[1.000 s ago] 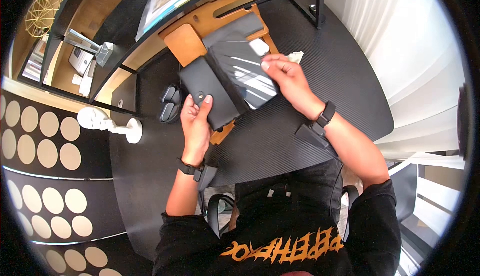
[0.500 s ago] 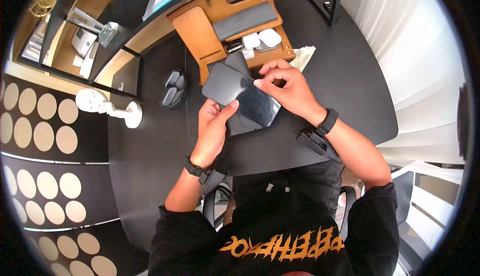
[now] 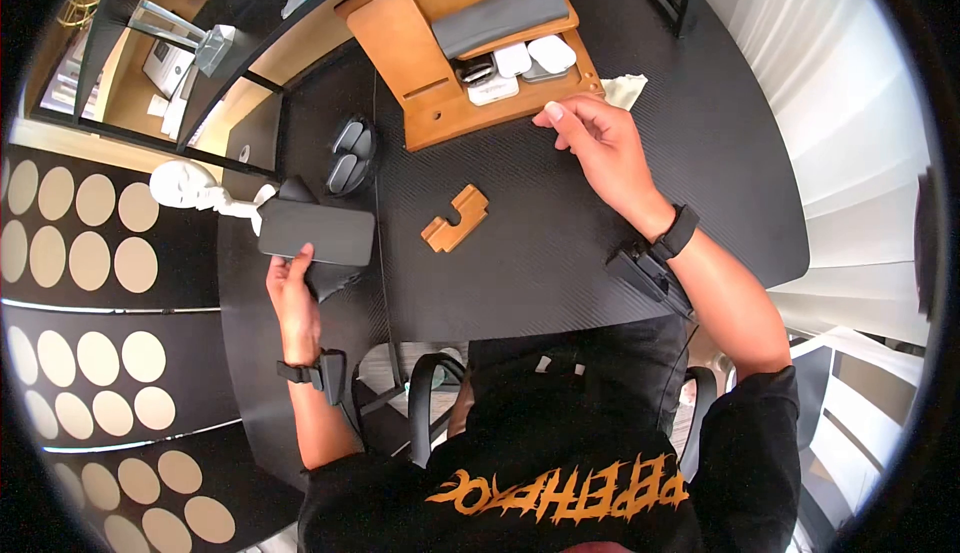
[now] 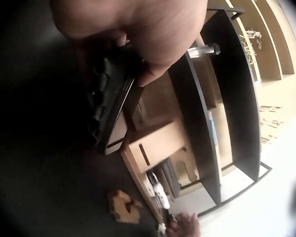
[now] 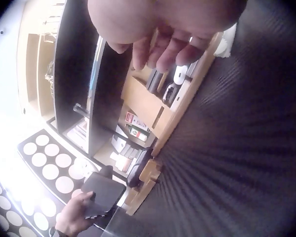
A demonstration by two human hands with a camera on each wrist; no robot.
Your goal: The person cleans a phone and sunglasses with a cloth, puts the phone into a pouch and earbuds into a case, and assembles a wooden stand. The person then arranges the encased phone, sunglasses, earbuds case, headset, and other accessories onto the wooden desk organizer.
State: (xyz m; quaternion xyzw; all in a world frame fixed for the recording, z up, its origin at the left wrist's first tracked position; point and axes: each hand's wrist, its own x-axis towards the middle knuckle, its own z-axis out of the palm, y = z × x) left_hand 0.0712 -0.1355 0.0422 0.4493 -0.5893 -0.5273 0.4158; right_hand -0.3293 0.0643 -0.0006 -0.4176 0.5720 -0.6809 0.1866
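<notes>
At the left of the head view, my left hand [image 3: 293, 298] holds a flat dark slab [image 3: 316, 235], thumb on top, with a black folded piece [image 3: 331, 281] under it. In the left wrist view that hand [image 4: 138, 29] grips the dark items edge-on. My right hand [image 3: 605, 148] hovers empty over the desk's right part, fingers loosely bent. The right wrist view shows this hand [image 5: 167, 29] with nothing in its fingers. Between the two hands, a small notched wooden piece [image 3: 456, 219] lies on the black desk [image 3: 540, 263].
A wooden organizer [image 3: 390, 43] at the back bears a grey roll [image 3: 500, 19] and white cases [image 3: 550, 54]. Dark oval objects [image 3: 350, 156] stand left of it. A white figurine [image 3: 185, 188] is at the far left, with a shelf frame behind. A pale cloth [image 3: 625, 91] lies beside the organizer.
My left hand has carried the slab and black piece leftward, away from the organizer. My right hand has let go of them and moved slightly up and right. The notched wooden piece is uncovered.
</notes>
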